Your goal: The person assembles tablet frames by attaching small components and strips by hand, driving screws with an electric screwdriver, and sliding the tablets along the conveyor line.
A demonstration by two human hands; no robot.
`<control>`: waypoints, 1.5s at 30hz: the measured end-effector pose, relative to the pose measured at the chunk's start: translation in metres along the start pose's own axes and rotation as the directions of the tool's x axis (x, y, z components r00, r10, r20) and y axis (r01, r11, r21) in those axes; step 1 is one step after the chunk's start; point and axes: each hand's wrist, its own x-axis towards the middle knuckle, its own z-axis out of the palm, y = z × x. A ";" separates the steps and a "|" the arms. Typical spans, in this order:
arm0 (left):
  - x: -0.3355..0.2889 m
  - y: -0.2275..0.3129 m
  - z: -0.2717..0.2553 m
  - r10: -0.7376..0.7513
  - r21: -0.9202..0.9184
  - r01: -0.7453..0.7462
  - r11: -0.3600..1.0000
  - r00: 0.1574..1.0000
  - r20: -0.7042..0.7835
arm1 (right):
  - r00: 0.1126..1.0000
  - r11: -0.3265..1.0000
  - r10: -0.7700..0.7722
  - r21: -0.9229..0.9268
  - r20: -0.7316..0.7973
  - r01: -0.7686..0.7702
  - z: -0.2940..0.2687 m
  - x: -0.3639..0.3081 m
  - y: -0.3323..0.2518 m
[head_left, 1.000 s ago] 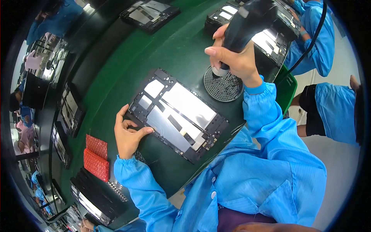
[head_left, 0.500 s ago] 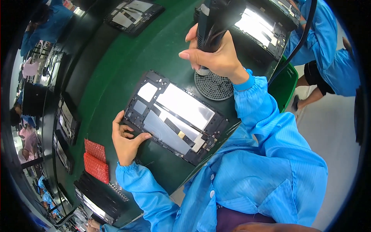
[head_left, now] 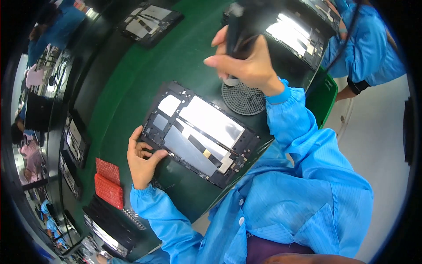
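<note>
An opened tablet (head_left: 189, 125) with silver plates and a black frame lies slanted on the green bench in front of me. My left hand (head_left: 144, 165) grips its left corner, thumb along the near edge and fingers curled at the side. Up and to the right, my right hand (head_left: 252, 68) is wrapped round a black electric screwdriver (head_left: 241, 37), which is blurred. The tool points down at a round grey plate (head_left: 243, 97) dotted with many small holes. Whether its tip touches that plate, I cannot tell.
More opened tablets stand at the back right (head_left: 292, 37) and back left (head_left: 151, 22). Red bubble-wrap pouches (head_left: 109, 189) lie left of my left hand, by a dark stack (head_left: 107, 226). A green bin (head_left: 326, 99) sits off the right bench edge, near a person in blue (head_left: 373, 57).
My left thumb has slid slightly back along the tablet's edge. My right hand stays over the holed plate, the screwdriver now more blurred. The person at the right has shifted.
</note>
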 end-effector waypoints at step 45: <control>-0.053 -0.015 0.023 0.092 0.017 -0.091 0.996 0.952 -0.293 | 0.831 0.976 -0.204 0.178 0.517 0.129 0.159 -0.013 -0.010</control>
